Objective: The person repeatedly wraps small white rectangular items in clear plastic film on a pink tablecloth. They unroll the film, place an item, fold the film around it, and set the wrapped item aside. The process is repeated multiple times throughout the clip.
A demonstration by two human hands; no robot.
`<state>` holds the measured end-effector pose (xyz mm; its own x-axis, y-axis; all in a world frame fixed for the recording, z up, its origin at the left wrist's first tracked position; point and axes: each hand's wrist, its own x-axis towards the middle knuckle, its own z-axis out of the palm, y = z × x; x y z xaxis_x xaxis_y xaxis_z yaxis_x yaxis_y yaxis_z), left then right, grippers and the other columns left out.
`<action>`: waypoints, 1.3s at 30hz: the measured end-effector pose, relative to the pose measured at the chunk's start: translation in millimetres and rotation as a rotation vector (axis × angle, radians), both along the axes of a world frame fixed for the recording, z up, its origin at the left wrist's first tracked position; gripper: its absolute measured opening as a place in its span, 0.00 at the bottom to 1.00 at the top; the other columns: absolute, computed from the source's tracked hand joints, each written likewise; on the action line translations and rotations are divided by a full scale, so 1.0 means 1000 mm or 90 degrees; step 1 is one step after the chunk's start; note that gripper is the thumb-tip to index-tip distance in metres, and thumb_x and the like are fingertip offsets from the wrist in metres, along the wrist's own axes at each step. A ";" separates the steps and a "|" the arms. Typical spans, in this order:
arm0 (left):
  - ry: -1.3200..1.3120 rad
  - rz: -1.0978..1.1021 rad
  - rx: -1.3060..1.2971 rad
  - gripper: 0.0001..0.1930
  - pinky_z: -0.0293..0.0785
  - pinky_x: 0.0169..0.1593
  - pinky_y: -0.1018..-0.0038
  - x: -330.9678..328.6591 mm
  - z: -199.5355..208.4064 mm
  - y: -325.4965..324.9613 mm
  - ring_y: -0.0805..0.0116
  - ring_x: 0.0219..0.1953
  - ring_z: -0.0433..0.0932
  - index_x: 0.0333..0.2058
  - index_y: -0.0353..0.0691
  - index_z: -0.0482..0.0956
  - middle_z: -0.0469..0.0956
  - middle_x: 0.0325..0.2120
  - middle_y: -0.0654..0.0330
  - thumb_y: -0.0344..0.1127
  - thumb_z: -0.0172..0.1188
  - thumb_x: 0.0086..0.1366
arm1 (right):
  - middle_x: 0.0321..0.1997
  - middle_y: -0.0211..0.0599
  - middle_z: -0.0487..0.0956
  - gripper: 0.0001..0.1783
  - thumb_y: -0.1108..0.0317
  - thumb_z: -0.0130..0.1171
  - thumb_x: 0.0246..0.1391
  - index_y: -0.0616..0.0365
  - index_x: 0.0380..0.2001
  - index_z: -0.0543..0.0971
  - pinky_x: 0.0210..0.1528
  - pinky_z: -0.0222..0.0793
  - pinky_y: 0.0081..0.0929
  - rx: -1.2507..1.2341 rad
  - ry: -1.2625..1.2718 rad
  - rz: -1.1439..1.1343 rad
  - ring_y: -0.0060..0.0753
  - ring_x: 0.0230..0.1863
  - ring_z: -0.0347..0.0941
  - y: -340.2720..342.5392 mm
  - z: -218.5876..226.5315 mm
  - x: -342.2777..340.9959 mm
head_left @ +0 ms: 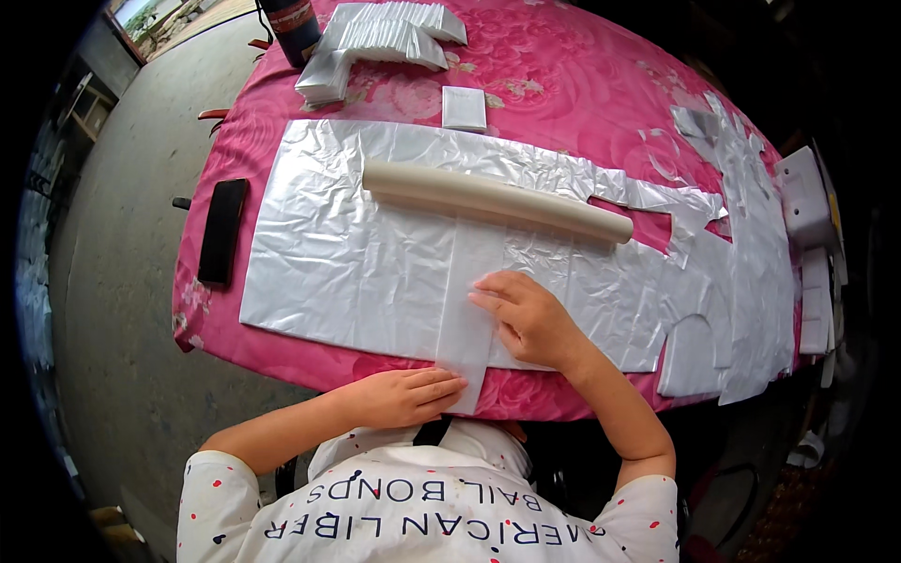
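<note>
A long, narrow, folded strip of whitish plastic film, which looks like a folded bag (460, 324), runs from under the tube down to the table's near edge. My left hand (408, 396) lies flat across its near end, fingers stretched out. Farther up, the fingertips of my right hand (527, 317) rest on the strip's right side, fingers loosely bent and apart from the thumb. A cream-coloured tube (497, 201) lies crosswise over the strip's far part. Beneath them spreads a layer of wrinkled silvery-white plastic bags (324, 249), with handle cut-outs toward the right.
A black phone (222, 233) lies at the table's left edge. Folded white packets (385, 42) are stacked at the back, beside a dark bottle (293, 28); a single folded packet (464, 108) lies nearer. More loose bags (751, 272) cover the right end of the pink tablecloth (554, 61).
</note>
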<state>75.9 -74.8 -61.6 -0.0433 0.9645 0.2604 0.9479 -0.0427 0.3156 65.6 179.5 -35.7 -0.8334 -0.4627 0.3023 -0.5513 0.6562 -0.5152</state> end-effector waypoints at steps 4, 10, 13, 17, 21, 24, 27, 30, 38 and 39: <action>0.037 -0.059 0.030 0.16 0.71 0.50 0.72 -0.012 0.005 0.001 0.63 0.48 0.73 0.43 0.35 0.74 0.71 0.48 0.55 0.33 0.55 0.56 | 0.53 0.42 0.69 0.29 0.79 0.54 0.32 0.59 0.47 0.73 0.59 0.59 0.37 0.009 -0.078 0.063 0.46 0.57 0.62 -0.010 0.000 0.028; -0.246 0.011 0.185 0.13 0.76 0.45 0.69 -0.014 0.014 0.002 0.60 0.45 0.76 0.40 0.35 0.75 0.75 0.43 0.54 0.32 0.57 0.56 | 0.52 0.42 0.70 0.27 0.79 0.55 0.35 0.60 0.46 0.73 0.55 0.62 0.35 -0.008 -0.054 0.005 0.44 0.54 0.65 -0.016 0.000 0.031; -0.264 0.032 0.205 0.24 0.73 0.49 0.65 -0.021 0.015 0.006 0.55 0.49 0.72 0.49 0.35 0.69 0.71 0.48 0.51 0.34 0.62 0.53 | 0.46 0.39 0.74 0.23 0.80 0.55 0.37 0.60 0.43 0.76 0.48 0.67 0.32 -0.059 -0.001 -0.070 0.43 0.47 0.70 -0.020 -0.011 0.030; -0.155 0.141 0.045 0.42 0.63 0.57 0.62 -0.035 0.019 0.015 0.55 0.56 0.66 0.57 0.34 0.59 0.64 0.55 0.51 0.37 0.66 0.41 | 0.43 0.37 0.76 0.20 0.80 0.57 0.37 0.58 0.40 0.78 0.44 0.69 0.31 -0.066 0.040 -0.124 0.40 0.43 0.71 -0.025 -0.012 0.029; -0.085 0.231 -0.005 0.39 0.62 0.57 0.63 -0.041 0.009 0.025 0.57 0.54 0.67 0.55 0.32 0.62 0.67 0.52 0.51 0.35 0.62 0.41 | 0.42 0.37 0.76 0.18 0.79 0.57 0.38 0.57 0.38 0.79 0.43 0.70 0.30 -0.046 0.069 -0.140 0.39 0.41 0.71 -0.026 -0.011 0.030; -0.131 0.263 0.034 0.34 0.64 0.54 0.63 -0.042 0.008 0.030 0.55 0.50 0.70 0.53 0.32 0.65 0.72 0.47 0.51 0.34 0.60 0.44 | 0.37 0.35 0.78 0.17 0.79 0.57 0.39 0.58 0.37 0.79 0.41 0.70 0.31 -0.066 0.043 -0.156 0.40 0.39 0.72 -0.023 -0.008 0.029; -0.317 0.357 0.021 0.27 0.66 0.51 0.64 -0.046 0.020 0.037 0.51 0.45 0.72 0.51 0.32 0.66 0.75 0.42 0.51 0.34 0.57 0.52 | 0.30 0.37 0.79 0.09 0.74 0.59 0.43 0.58 0.32 0.79 0.34 0.72 0.29 -0.119 0.023 -0.187 0.36 0.31 0.74 -0.018 -0.009 0.022; -0.642 0.476 -0.029 0.22 0.65 0.51 0.63 -0.058 0.048 0.048 0.48 0.45 0.71 0.52 0.31 0.64 0.73 0.43 0.47 0.36 0.51 0.62 | 0.22 0.39 0.78 0.05 0.70 0.58 0.48 0.61 0.26 0.79 0.27 0.69 0.25 -0.174 -0.283 -0.320 0.38 0.22 0.73 -0.018 0.002 0.010; -0.119 0.383 -0.024 0.35 0.46 0.64 0.59 -0.035 0.009 0.057 0.49 0.64 0.49 0.59 0.29 0.51 0.50 0.61 0.44 0.42 0.52 0.59 | 0.18 0.36 0.77 0.12 0.66 0.58 0.49 0.67 0.25 0.77 0.21 0.67 0.21 -0.299 -0.539 -0.408 0.22 0.17 0.74 -0.014 0.011 -0.018; -0.108 0.393 -0.067 0.36 0.42 0.65 0.59 -0.031 0.005 0.057 0.50 0.65 0.46 0.60 0.27 0.50 0.48 0.62 0.44 0.44 0.52 0.59 | 0.18 0.37 0.77 0.12 0.66 0.59 0.49 0.67 0.25 0.77 0.21 0.67 0.21 -0.306 -0.551 -0.417 0.22 0.17 0.74 -0.016 0.013 -0.018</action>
